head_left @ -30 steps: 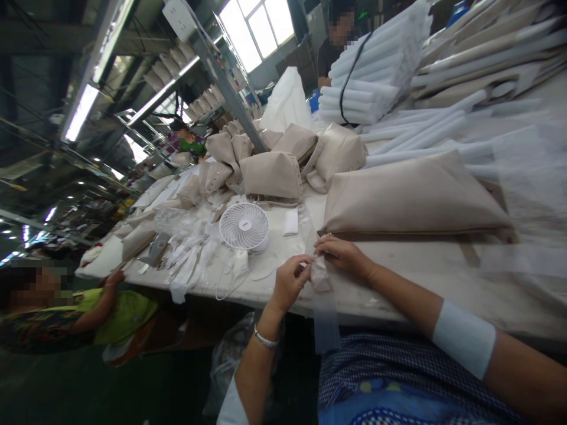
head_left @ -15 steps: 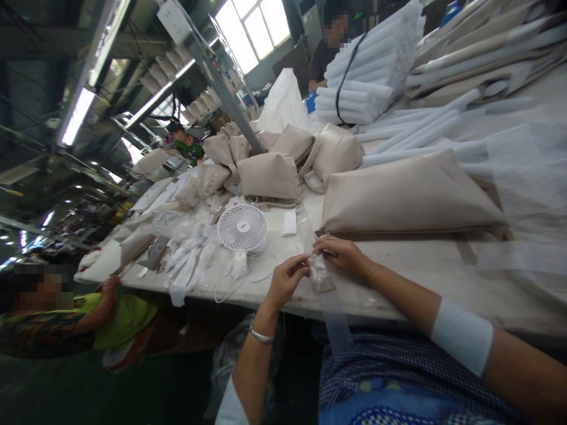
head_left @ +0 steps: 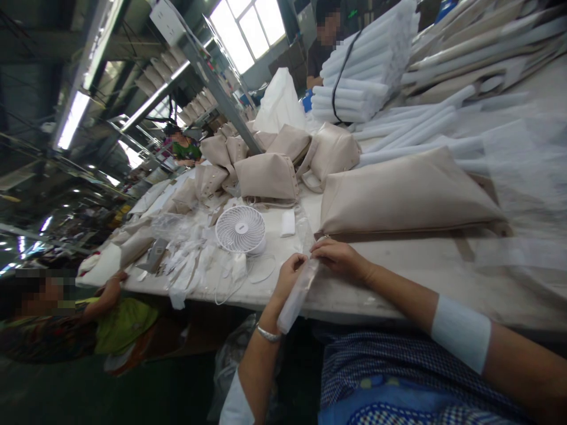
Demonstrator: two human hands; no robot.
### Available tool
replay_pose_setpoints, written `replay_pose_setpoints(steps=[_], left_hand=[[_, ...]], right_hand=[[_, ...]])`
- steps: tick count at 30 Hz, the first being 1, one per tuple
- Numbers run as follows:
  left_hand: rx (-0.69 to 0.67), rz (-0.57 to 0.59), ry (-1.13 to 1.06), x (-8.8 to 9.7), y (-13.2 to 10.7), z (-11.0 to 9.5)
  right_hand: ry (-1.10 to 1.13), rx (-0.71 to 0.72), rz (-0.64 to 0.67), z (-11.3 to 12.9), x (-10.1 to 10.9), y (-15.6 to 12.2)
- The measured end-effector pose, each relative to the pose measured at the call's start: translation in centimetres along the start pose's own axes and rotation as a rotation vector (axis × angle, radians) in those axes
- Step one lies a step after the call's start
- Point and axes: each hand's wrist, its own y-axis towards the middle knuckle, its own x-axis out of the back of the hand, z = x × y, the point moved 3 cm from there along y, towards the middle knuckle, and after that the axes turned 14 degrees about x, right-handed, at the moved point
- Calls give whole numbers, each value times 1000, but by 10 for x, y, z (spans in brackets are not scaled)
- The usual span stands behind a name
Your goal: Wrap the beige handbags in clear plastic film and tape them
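Observation:
My left hand (head_left: 290, 278) and my right hand (head_left: 339, 257) meet at the near edge of the white table (head_left: 398, 277). Both pinch a clear plastic strip (head_left: 296, 298), which hangs down past my left wrist. A silver bracelet sits on that wrist, and a white band wraps my right forearm. A flat beige bag (head_left: 407, 192) lies just beyond my right hand.
A small white fan (head_left: 240, 229) stands left of my hands, with white strips and cords around it. Several beige bags (head_left: 268, 174) pile up behind it. White foam rolls (head_left: 367, 65) are stacked at the back. A person in green (head_left: 88, 321) sits at the left; another stands far back.
The plastic strip has swung from hanging under my right hand to slanting down along my left wrist. My hands stay together at the table edge.

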Motion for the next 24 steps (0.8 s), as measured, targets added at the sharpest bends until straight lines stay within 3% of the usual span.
replay_pose_setpoints(steps=[3, 7, 10, 13, 17, 21, 24], left_hand=[[32, -25, -25, -3, 10, 8], [6, -115, -68, -8, 13, 9], [-89, -282, -72, -14, 2, 6], [-215, -440, -7, -22, -13, 5], [-251, -512, -2, -29, -18, 5], [-163, -608, -95, -24, -15, 3], [-134, -648, -135, -20, -16, -2]], right_hand=[[13, -77, -13, -3, 0, -2], [17, -308, -70, -10, 4, -3], [27, -360, -78, -11, 5, -1], [13, -317, -78, -9, 3, 1], [-87, -192, -6, -8, 2, 8], [-241, 57, 238, -16, 12, 31], [-350, 118, 472, -34, 25, 55]])
